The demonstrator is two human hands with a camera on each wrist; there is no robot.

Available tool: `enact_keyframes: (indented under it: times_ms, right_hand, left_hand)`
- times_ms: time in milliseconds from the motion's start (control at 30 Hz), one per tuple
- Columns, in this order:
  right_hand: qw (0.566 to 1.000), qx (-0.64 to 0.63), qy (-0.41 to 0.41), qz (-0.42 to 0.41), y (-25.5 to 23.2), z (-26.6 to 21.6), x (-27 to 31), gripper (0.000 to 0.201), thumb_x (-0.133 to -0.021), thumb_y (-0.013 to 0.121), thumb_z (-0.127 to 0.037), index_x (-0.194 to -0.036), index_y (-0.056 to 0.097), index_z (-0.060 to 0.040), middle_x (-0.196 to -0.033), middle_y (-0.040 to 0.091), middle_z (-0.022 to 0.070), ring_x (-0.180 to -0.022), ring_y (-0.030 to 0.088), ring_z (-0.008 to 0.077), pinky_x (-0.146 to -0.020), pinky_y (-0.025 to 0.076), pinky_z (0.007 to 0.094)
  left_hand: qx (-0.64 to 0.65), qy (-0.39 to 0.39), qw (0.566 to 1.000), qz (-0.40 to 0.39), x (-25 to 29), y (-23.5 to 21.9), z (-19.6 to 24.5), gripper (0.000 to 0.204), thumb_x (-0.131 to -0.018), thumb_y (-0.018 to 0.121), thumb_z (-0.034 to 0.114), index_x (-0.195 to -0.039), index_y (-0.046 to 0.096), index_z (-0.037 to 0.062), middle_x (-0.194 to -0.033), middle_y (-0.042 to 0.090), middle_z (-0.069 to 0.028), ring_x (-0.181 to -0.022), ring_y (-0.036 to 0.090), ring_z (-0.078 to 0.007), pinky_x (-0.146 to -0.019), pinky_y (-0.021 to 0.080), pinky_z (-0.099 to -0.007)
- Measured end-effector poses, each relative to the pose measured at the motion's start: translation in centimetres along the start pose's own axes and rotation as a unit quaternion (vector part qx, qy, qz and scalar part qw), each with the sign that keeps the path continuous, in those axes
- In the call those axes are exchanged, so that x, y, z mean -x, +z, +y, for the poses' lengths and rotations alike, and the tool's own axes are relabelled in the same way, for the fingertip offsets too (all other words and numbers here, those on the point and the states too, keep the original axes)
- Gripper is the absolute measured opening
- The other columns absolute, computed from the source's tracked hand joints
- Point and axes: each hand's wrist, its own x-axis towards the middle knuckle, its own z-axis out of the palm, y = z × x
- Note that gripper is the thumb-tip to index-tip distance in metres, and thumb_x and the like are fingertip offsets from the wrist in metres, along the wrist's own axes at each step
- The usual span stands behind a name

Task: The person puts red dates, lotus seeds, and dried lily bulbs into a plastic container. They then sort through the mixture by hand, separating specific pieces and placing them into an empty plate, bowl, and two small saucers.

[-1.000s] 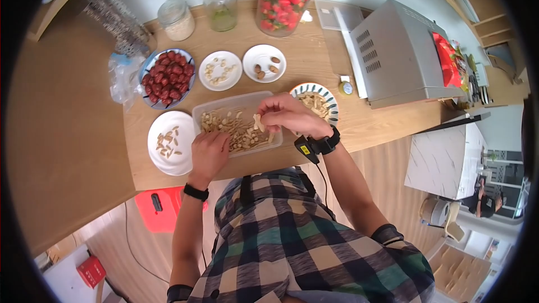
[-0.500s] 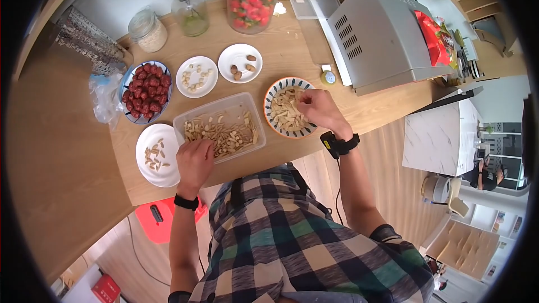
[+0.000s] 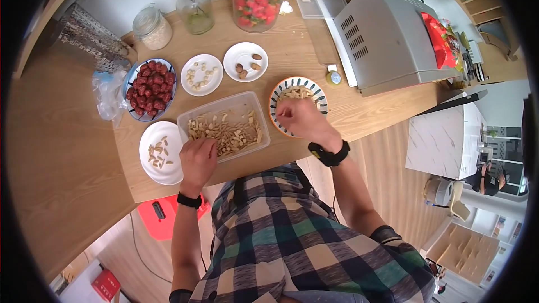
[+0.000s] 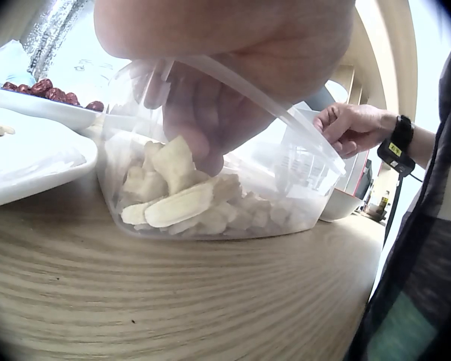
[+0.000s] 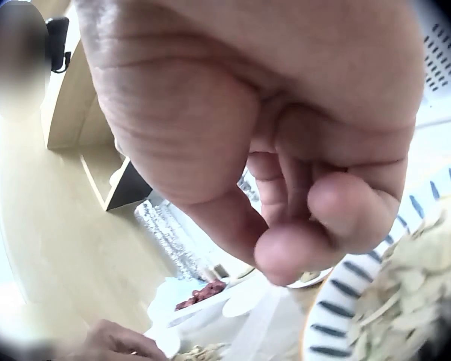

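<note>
My left hand [image 3: 197, 161] bends over the near left rim of a clear plastic container [image 3: 242, 102]. Its loosely curled fingers reach inside, with fingertips right at the pale dried pieces [image 4: 180, 203] in the left wrist view; nothing is clearly pinched. To the right, my right hand [image 3: 303, 119] hovers over a round dish [image 3: 321, 101] with a dark-striped, orange-edged rim. That dish holds more pale slices [image 5: 413, 278]. The right fingers [image 5: 286, 252] are loosely curled, with nothing visible between them and the thumb.
A white plate [image 3: 149, 171] with long pale pieces touches the container's left side. Behind stand a dish of red dates [image 3: 150, 90], two small white plates holding pale bits and brown nuts [image 3: 255, 67], glass jars, and strawberries [image 3: 258, 0]. A grey appliance [image 3: 387, 39] stands right.
My right hand lifted a pale piece from the container and carried it right to the striped dish. Now it shows no piece and is moving back left. The left hand stays at the container.
</note>
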Motion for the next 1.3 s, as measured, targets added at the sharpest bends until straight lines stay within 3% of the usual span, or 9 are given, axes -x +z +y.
enact_keyframes:
  times_ms: [133,367,533,567,633,733,1067,1167,1300]
  right_hand:
    - [0.997,0.004,0.021,-0.069,2.4,-1.1,0.2,0.006,-0.082,0.065,-0.002,-0.084,0.067,0.0036,-0.079,0.07,0.0199,-0.074,0.07,0.035,-0.069,0.055,0.0403]
    - [0.994,-0.064,0.041,-0.078,3.7,-0.3,0.5,0.01,-0.084,0.062,0.0,-0.093,0.062,0.0044,-0.082,0.069,0.0212,-0.079,0.069,0.0371,-0.072,0.054,0.0423]
    - [0.992,-0.083,0.061,-0.07,3.7,-0.4,0.5,0.01,-0.084,0.063,0.0,-0.093,0.062,0.004,-0.084,0.07,0.0207,-0.082,0.07,0.0369,-0.073,0.054,0.0417]
    - [0.992,-0.084,0.06,-0.072,3.9,-0.2,0.4,0.01,-0.084,0.063,0.0,-0.093,0.062,0.004,-0.084,0.07,0.0207,-0.082,0.07,0.0369,-0.073,0.054,0.0417]
    - [0.992,-0.083,0.074,-0.066,4.3,0.5,0.3,0.01,-0.083,0.065,0.0,-0.091,0.062,0.0038,-0.08,0.069,0.0194,-0.076,0.07,0.0341,-0.069,0.055,0.0403]
    - [0.981,-0.124,0.13,-0.077,3.8,-0.2,0.4,0.008,-0.082,0.066,0.0,-0.088,0.061,0.0032,-0.075,0.067,0.0163,-0.066,0.069,0.028,-0.059,0.053,0.0375]
    - [0.971,-0.182,0.131,-0.081,3.5,-0.1,0.6,0.004,-0.083,0.061,0.003,-0.084,0.057,0.0019,-0.065,0.064,0.0087,-0.05,0.062,0.0151,-0.045,0.048,0.029]
    - [0.971,-0.187,0.122,-0.084,3.6,0.2,0.6,0.004,-0.083,0.061,0.003,-0.085,0.057,0.0023,-0.066,0.064,0.0088,-0.05,0.062,0.0151,-0.045,0.048,0.0288]
    - [0.964,-0.203,0.142,-0.098,3.4,0.0,0.4,0.004,-0.084,0.062,0.003,-0.085,0.058,0.0032,-0.066,0.065,0.0103,-0.052,0.064,0.0175,-0.045,0.05,0.0303]
  left_hand:
    - [0.002,0.002,1.0,-0.002,0.0,-0.1,0.0,0.005,-0.079,0.072,0.004,-0.082,0.069,0.006,-0.075,0.066,-0.0102,-0.068,0.062,-0.0328,-0.064,0.049,-0.0438]
    - [0.018,-0.011,0.998,-0.051,-0.7,-1.1,0.3,0.004,-0.084,0.07,0.008,-0.086,0.071,0.005,-0.079,0.068,-0.0117,-0.073,0.065,-0.0344,-0.067,0.05,-0.0441]
    - [0.19,-0.021,0.954,-0.233,-4.9,-1.0,1.4,0.014,-0.091,0.066,0.013,-0.094,0.07,0.0,-0.085,0.066,-0.0207,-0.079,0.064,-0.0411,-0.07,0.05,-0.0478]
    - [0.188,-0.022,0.954,-0.233,-5.9,-0.3,1.8,0.014,-0.091,0.066,0.013,-0.094,0.07,0.0,-0.085,0.066,-0.0207,-0.079,0.064,-0.0411,-0.07,0.05,-0.0478]
    - [0.164,0.012,0.919,-0.359,-7.7,1.7,2.7,0.02,-0.089,0.067,0.018,-0.093,0.069,-0.0018,-0.086,0.066,-0.0236,-0.081,0.065,-0.0428,-0.071,0.05,-0.0482]
    - [0.089,0.065,0.909,-0.402,-8.9,4.1,3.8,0.027,-0.086,0.069,0.023,-0.09,0.068,-0.0041,-0.085,0.066,-0.0267,-0.082,0.066,-0.0432,-0.073,0.052,-0.0499]
    - [0.029,0.07,0.91,-0.408,-9.5,7.5,3.5,0.03,-0.082,0.07,0.024,-0.083,0.07,-0.0064,-0.081,0.067,-0.0297,-0.08,0.068,-0.0442,-0.074,0.054,-0.0513]
    - [0.087,0.013,0.918,-0.387,-9.5,8.2,2.7,0.029,-0.082,0.069,0.022,-0.081,0.07,-0.0073,-0.076,0.066,-0.0287,-0.072,0.068,-0.0431,-0.07,0.055,-0.0491]
    - [0.146,-0.082,0.907,-0.387,-9.7,7.5,2.4,0.025,-0.083,0.067,0.017,-0.075,0.069,-0.0073,-0.061,0.064,-0.02,-0.053,0.066,-0.0299,-0.055,0.052,-0.0415]
